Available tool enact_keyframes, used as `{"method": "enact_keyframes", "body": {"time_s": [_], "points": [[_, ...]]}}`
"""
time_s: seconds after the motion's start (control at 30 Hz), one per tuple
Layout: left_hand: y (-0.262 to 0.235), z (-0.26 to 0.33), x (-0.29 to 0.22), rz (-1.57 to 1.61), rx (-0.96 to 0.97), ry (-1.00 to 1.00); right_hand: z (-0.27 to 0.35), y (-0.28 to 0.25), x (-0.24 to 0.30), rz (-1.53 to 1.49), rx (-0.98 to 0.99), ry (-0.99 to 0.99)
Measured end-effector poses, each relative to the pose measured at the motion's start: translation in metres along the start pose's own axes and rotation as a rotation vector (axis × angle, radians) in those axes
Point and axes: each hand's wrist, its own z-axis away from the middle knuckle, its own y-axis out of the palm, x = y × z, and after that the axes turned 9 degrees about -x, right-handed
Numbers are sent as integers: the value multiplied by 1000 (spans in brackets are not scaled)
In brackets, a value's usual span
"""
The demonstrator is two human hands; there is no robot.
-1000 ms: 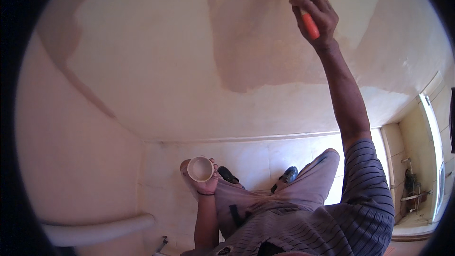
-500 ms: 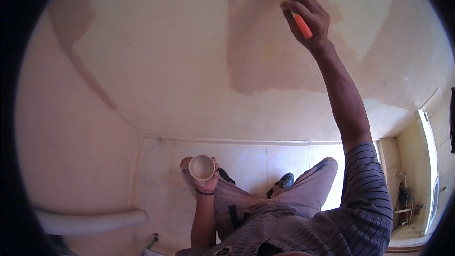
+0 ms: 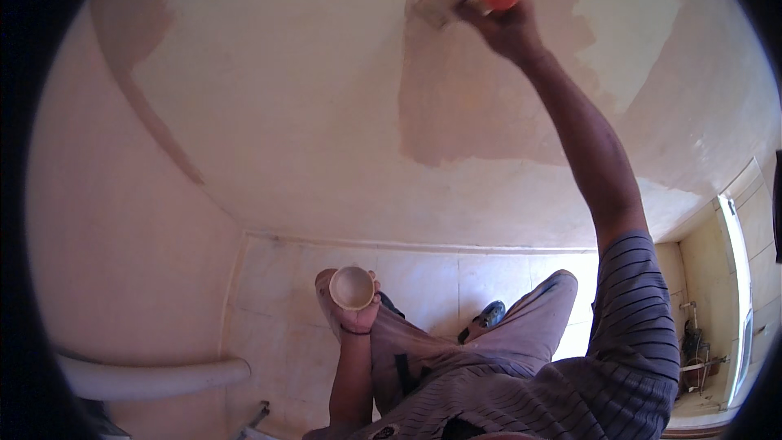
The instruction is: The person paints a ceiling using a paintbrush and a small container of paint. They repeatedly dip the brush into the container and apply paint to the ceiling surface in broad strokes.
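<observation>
My right hand (image 3: 507, 23) is raised against the wall, closed round the orange-red handle of a paintbrush (image 3: 436, 11). The bristles, smeared by motion, are at the left edge of a darker, pinkish-brown coated patch (image 3: 464, 106). Paler wall (image 3: 285, 98) lies to the left of that patch. Low down, in front of my left knee, my left hand (image 3: 363, 314) holds a round, light-coloured cup (image 3: 352, 288) with its opening facing up. The inside of the cup looks pale; how much it holds cannot be made out.
Pale floor tiles (image 3: 423, 277) meet the wall's foot just beyond my feet. A thick white pipe (image 3: 163, 378) runs along the lower left, near a small metal fitting (image 3: 259, 415). At the right are a bright narrow opening (image 3: 740, 277) and pipework (image 3: 697, 354).
My right hand has swung the brush left and slightly down, and the handle now points to the right. The cup in my left hand has barely shifted.
</observation>
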Motion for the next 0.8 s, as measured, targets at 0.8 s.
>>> {"method": "enact_keyframes", "body": {"time_s": [0.8], "points": [[29,4,8,-137,-136,3,-67,-180,4,-49,-314,-65]]}}
